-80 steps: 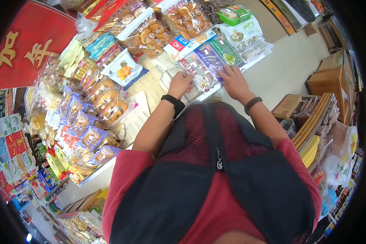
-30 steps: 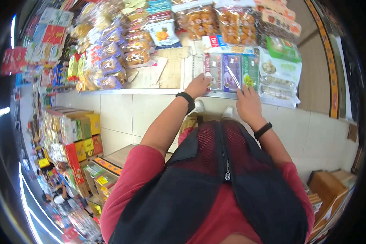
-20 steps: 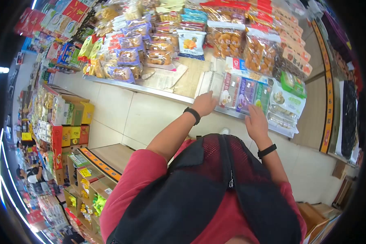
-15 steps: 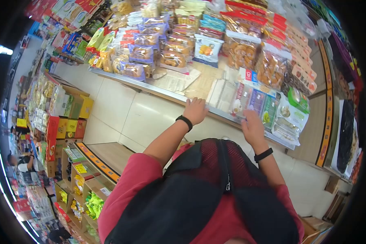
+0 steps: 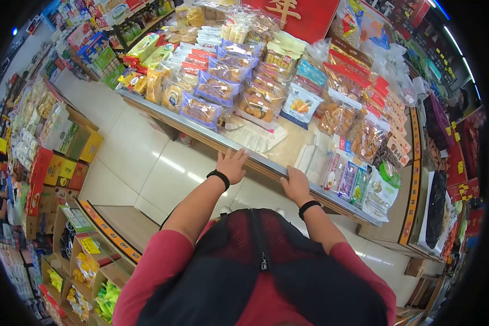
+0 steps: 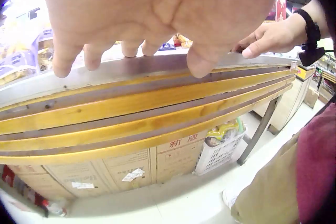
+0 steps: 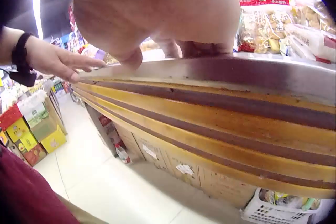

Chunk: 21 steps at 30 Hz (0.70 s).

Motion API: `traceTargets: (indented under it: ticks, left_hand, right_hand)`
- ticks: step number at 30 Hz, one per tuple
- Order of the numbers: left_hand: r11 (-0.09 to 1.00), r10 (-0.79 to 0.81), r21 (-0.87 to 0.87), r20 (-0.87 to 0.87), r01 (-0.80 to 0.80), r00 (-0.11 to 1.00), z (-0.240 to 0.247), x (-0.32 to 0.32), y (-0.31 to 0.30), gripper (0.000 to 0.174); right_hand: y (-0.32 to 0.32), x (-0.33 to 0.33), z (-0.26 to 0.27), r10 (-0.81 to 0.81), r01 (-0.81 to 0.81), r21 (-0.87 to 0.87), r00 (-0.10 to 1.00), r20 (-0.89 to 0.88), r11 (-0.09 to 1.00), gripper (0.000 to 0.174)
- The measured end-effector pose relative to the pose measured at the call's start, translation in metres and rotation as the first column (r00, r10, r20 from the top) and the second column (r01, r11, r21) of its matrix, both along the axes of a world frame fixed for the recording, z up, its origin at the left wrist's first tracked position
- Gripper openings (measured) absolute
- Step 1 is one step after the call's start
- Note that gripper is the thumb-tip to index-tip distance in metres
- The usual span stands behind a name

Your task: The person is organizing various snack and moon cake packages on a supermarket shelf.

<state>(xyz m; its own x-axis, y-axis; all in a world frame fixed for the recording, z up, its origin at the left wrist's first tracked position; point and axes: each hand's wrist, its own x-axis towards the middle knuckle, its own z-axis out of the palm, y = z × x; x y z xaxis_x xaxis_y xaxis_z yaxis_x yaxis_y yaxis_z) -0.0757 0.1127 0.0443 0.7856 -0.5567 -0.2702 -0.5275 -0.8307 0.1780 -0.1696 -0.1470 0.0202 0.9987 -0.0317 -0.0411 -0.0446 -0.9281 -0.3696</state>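
My left hand (image 5: pixel 232 164) lies with spread, straight fingers on the metal front edge of the display counter (image 5: pixel 263 166). In the left wrist view its fingertips (image 6: pixel 64 61) reach over that steel rim (image 6: pixel 157 69). My right hand (image 5: pixel 295 183) rests on the same edge a little further right, holding nothing. In the right wrist view its fingers (image 7: pixel 194 49) sit on the rim (image 7: pixel 247 71). Three flat red, purple and green packs (image 5: pixel 346 179) lie just right of the right hand. A paper sheet (image 5: pixel 255 138) lies beyond the hands.
Bagged breads in purple wrappers (image 5: pixel 201 108) and a white bag with an orange picture (image 5: pixel 300 106) cover the counter. A red sign (image 5: pixel 304 13) stands behind. Cardboard boxes (image 5: pixel 65 163) line the aisle on the left. A white basket (image 6: pixel 220 150) sits under the counter.
Both hands have left the flat packs and slid left onto the counter's front edge. The head view has swung, so the counter now runs diagonally.
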Motion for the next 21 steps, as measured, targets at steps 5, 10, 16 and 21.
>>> traceTargets:
  ticks: [5,10,16,21]
  left_hand:
    - [0.989,0.040,0.146,-0.058,-0.031,0.998,0.008,0.018,0.010,0.071]
    - [0.991,0.038,0.132,-0.024,-0.035,0.999,-0.004,0.018,0.010,0.071]
    - [0.997,-0.020,0.079,0.011,0.019,1.000,-0.010,0.025,0.025,0.068]
    - [0.996,-0.053,0.071,-0.008,0.053,0.999,0.014,0.059,0.000,0.057]
  right_hand:
    - [0.004,0.007,0.000,-0.065,0.065,-0.010,0.998,-0.010,0.998,0.042]
    - [-0.012,0.028,-0.015,-0.222,0.222,-0.016,0.967,-0.123,0.975,0.055]
    - [-0.016,0.033,-0.006,-0.315,0.296,-0.122,0.930,-0.192,0.947,0.058]
    - [-0.018,0.035,-0.006,-0.326,0.313,-0.091,0.920,-0.216,0.945,0.054]
